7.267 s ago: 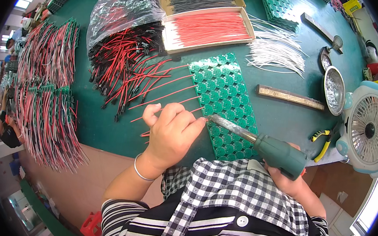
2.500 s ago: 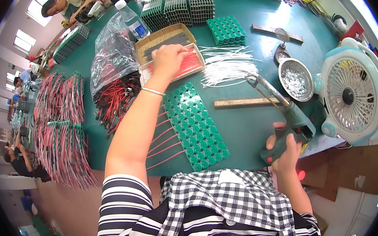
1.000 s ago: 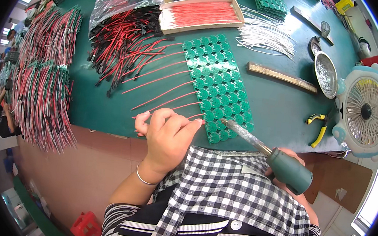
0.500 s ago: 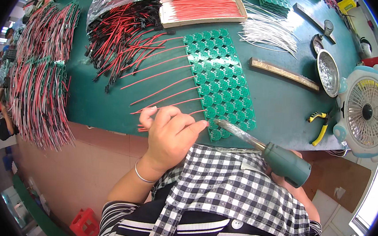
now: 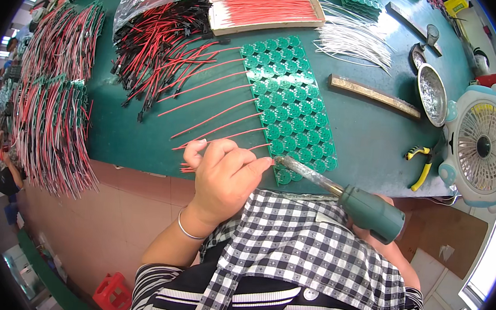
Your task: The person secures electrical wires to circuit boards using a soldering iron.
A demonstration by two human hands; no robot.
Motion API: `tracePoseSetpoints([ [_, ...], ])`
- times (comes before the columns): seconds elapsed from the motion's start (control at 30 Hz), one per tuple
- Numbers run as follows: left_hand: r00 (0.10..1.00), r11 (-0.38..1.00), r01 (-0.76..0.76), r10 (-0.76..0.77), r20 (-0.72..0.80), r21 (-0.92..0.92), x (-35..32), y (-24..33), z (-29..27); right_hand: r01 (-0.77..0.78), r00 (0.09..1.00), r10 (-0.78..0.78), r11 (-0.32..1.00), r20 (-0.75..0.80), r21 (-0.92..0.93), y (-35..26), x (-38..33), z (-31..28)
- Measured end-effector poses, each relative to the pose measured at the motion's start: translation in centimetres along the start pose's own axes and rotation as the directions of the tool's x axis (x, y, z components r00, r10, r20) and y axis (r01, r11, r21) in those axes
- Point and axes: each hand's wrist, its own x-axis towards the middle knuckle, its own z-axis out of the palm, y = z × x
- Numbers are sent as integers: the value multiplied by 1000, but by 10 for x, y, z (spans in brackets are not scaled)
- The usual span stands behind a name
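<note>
My left hand (image 5: pixel 223 179) is closed in a pinch on several red wires (image 5: pixel 187 168), whose ends stick out left of my fingers. Its fingertips are at the lower left edge of a green circuit board panel (image 5: pixel 297 121) made of many small round boards. My right hand (image 5: pixel 373 239), mostly hidden, grips a soldering iron (image 5: pixel 373 215) with a dark green handle. The iron's tip touches or nearly touches the panel's edge beside my left fingertips. Further up that edge, several single red wires (image 5: pixel 208 101) run out to the left.
A bag of red and black wires (image 5: pixel 164 37) and a box of red wires (image 5: pixel 268 10) lie at the back. White wires (image 5: pixel 356 42), a wooden bar (image 5: pixel 375 97), a metal bowl (image 5: pixel 431 95), yellow-handled pliers (image 5: pixel 421 168) and a fan (image 5: pixel 481 147) are rightward. Wired boards (image 5: pixel 52 128) hang over the left edge.
The soldering iron has shifted slightly left, bringing its tip closer to my left fingertips. My left hand has barely moved.
</note>
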Motion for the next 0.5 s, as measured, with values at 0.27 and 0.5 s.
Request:
tracePoseSetpoints([
  [0.27, 1000, 1000, -3, 3, 8, -19, 3, -2, 3, -160, 987, 156, 975, -37, -152, -4, -14, -4],
  [0.5, 1000, 1000, 6, -6, 16, 5, 1, 1, -6, -377, 904, 401, 911, -147, 166, 11, -22, 5],
])
